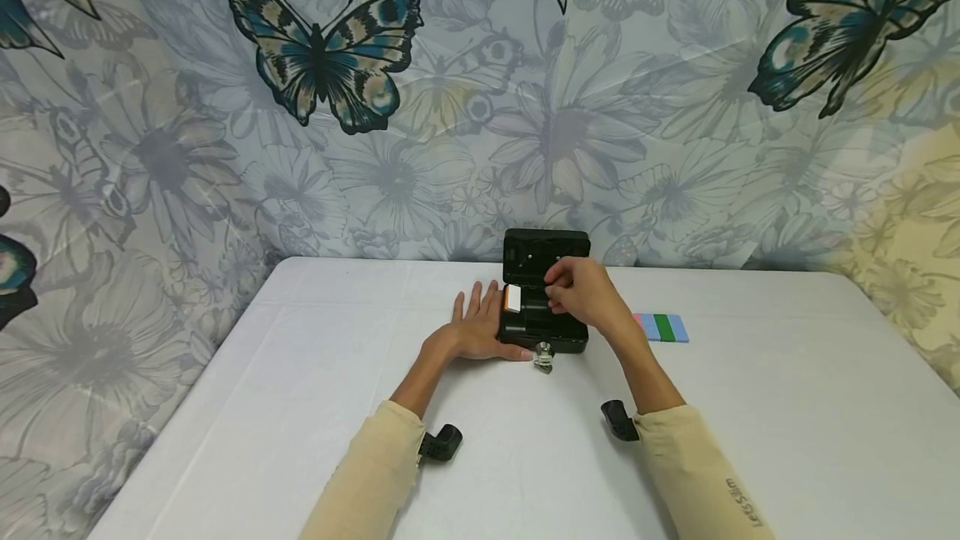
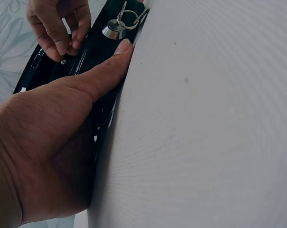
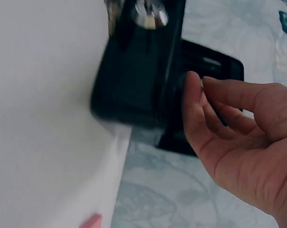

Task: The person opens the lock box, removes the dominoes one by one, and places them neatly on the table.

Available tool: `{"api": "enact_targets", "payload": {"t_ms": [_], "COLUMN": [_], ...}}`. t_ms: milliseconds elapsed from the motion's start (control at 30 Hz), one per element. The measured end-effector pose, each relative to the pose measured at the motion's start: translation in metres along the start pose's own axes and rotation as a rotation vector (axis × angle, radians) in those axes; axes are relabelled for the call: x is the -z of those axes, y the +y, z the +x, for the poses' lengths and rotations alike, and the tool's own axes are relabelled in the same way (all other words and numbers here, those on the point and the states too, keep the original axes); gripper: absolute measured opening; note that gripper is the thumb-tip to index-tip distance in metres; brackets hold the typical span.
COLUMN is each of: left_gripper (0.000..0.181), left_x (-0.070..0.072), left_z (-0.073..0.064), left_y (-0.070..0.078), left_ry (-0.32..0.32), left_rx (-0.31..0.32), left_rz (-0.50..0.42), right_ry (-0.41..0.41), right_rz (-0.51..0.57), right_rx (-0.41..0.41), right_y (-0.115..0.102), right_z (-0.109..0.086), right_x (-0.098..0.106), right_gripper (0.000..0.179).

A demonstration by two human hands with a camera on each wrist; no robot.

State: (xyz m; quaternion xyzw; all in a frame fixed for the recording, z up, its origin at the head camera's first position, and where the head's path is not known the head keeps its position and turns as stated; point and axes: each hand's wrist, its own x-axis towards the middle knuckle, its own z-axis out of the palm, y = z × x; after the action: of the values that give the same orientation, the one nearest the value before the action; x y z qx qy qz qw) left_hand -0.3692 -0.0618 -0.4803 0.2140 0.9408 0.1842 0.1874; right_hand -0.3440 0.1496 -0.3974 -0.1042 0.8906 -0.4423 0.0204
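A black cash box (image 1: 543, 325) stands with its lid (image 1: 525, 257) raised at the back. A silver lock with keys on a ring (image 1: 544, 357) sticks out of its front. My left hand (image 1: 477, 334) lies along the box's left side, fingers straight, the thumb reaching along the front below the lock. Over the right part of the box is my right hand (image 1: 581, 294), fingers bent and thumb tip close to the index fingertip (image 3: 193, 80); I cannot tell whether something small is between them. A white and orange item (image 1: 513, 298) sits inside at the left.
Flat blue, green and pink pieces (image 1: 663, 327) lie on the white table (image 1: 337, 407) right of the box, beside my right forearm. A butterfly-patterned cloth (image 1: 450, 148) hangs just behind the table's back edge. Each wrist carries a black camera mount (image 1: 442, 443).
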Motion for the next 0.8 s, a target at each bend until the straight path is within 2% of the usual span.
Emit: {"api": "enact_targets", "payload": {"t_ms": [400,800], "left_gripper": [0.132,0.131], "left_x": [0.002,0.003], "left_z": [0.0,-0.001], "left_y": [0.002,0.002], "left_ry": [-0.023,-0.031], "left_rx": [0.038,0.021], "left_rz": [-0.002,0.005], "right_ry": [0.028,0.043], "right_rz": [-0.023,-0.103], "right_rx": [-0.035,-0.001], "right_y": [-0.01,-0.012], "right_z": [0.003,0.002], "right_x": [-0.028,-0.039], "right_gripper": [0.016,0.018]}}
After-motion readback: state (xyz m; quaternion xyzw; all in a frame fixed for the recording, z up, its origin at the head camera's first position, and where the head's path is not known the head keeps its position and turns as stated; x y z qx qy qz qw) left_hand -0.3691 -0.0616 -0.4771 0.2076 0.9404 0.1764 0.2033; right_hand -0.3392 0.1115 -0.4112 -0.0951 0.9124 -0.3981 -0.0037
